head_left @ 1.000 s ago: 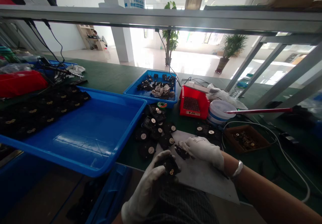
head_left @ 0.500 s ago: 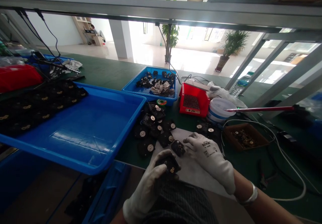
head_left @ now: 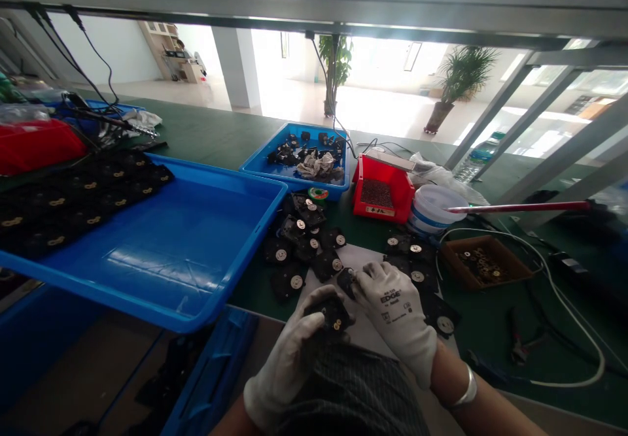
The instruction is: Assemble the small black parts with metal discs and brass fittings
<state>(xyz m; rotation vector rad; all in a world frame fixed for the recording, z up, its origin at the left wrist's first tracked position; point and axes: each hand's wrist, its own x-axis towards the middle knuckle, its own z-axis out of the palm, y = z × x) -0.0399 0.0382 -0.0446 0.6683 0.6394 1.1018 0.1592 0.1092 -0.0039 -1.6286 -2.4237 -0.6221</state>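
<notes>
My left hand, in a white glove, is closed around a black plastic housing with two small brass-coloured pieces on its face. The gloved right hand has its fingers closed at the edge of a smaller black part, which lies over the white sheet; the fingertips partly cover it. Just beyond the hands, several black housings with silver discs are clustered on the green table. More such housings, one of them a black unit, lie beside my right forearm.
A large blue tray at left holds rows of black parts. Behind are a smaller blue tray, a red bin of small pieces and a white tub. At right are a brown box, pliers and a white cable.
My right hand has moved left and closed its fingers on the small black part, uncovering housings behind it. The left hand still holds its housing. The view has shifted slightly.
</notes>
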